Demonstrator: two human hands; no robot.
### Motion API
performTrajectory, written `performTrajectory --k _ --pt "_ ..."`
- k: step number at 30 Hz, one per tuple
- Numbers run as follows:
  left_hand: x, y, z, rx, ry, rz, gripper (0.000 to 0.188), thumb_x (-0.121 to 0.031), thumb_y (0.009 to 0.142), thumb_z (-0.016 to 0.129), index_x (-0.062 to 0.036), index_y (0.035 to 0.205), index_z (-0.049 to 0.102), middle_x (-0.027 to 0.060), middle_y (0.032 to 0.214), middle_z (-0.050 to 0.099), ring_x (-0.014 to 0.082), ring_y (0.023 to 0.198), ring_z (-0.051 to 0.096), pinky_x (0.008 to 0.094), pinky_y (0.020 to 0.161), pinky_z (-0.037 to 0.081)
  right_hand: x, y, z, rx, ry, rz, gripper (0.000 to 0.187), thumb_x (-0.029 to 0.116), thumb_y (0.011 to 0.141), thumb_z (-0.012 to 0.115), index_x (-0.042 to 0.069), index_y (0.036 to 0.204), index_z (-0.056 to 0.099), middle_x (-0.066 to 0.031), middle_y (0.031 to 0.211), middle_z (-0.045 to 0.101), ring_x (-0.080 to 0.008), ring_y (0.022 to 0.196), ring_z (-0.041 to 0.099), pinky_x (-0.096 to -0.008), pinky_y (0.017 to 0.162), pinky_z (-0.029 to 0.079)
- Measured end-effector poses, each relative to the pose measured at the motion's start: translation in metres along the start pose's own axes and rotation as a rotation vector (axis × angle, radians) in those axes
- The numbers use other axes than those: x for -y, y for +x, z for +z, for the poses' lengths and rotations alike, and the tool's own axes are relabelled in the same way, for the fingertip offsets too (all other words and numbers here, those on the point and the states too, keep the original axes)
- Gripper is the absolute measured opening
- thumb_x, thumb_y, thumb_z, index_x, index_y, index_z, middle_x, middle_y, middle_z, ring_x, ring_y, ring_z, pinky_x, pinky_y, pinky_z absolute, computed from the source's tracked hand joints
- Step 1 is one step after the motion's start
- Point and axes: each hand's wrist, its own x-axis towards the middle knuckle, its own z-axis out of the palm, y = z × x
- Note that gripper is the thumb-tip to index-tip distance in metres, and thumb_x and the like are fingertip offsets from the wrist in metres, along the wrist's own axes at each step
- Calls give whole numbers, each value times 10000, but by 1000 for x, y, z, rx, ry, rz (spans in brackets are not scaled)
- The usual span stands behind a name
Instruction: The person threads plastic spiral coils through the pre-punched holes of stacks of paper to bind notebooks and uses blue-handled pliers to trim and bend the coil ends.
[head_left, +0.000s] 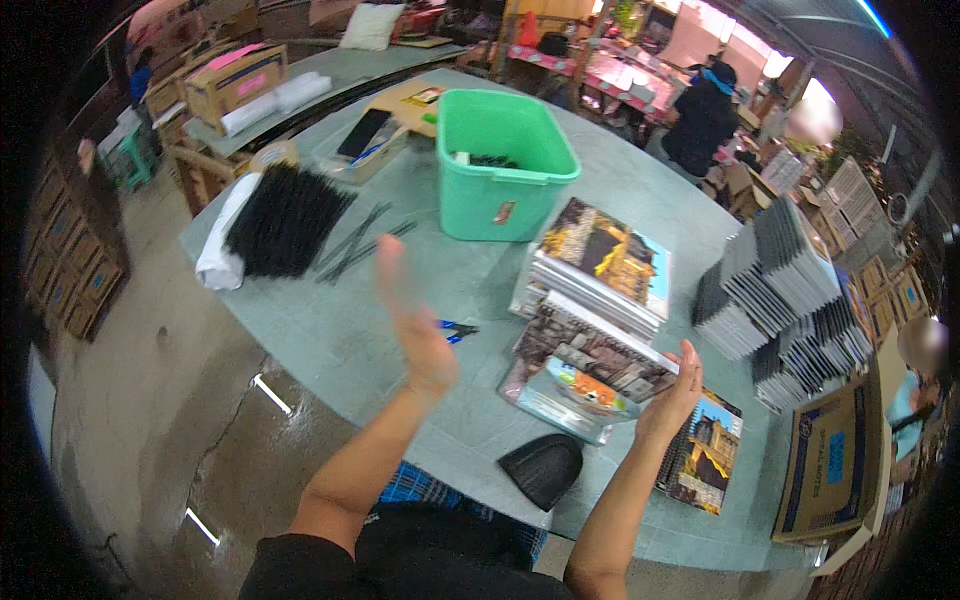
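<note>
Key relation: grey-covered notebook [597,350] vs the two hands. It sits on the counter [320,330], right of centre, just on the near side of the tall notebook stack [612,255]. Long axis runs slantwise, left-far to right-near; wire binding on the far long edge.

Right hand [677,395] is clearly the nearer one: at the notebook's right end, fingers up and pointing far. Looks like contact at that end, but can't confirm a pinch; thumb side is hidden. So for the right grip, the notebook lies directly left, running away from the palm toward left-far.

Left hand [418,335] is well apart from it, off to the left. Grip spread, nothing in it, fingers blurred and pointing far. From there the notebook's left end lies to the right. Blue-handled pliers [458,330] are between, just right of the left hand.

Watch the near side: a notebook with an animal picture [582,388] lies up against the grey one's near edge, partly overlapped. My read: easy to catch both together. Black pointed item [545,470] is nearer still. Right forearm passes just left of a single spiral notebook [712,455].
</note>
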Motion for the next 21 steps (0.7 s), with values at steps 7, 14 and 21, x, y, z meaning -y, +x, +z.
performTrajectory --k 7,14,21 --pt "43 10 -36 370 429 340 510 -347 925 465 -11 1304 401 227 1283 438 350 1197 424 438 984 333 -6 2 5 -55 -130 -34 260 250 922 553 0 952 617 -53 872 603 -96 813 533 -248 769 405" --pt "201 67 -142 441 1283 -41 307 -188 816 620 31 1024 564 218 1007 547 376 1015 518 448 853 434 -15 -3 14 -63 -198 -67 237 219 934 521 8 907 627 60 690 476 -25 616 348 -205 541 273" --pt "211 109 -140 858 1403 -30 191 -132 760 604 37 848 604 216 903 604 386 816 619 441 729 509 -11 -10 16 -73 -166 -70 266 224 945 487 5 839 595 35 707 495 -34 643 379 -204 561 305"
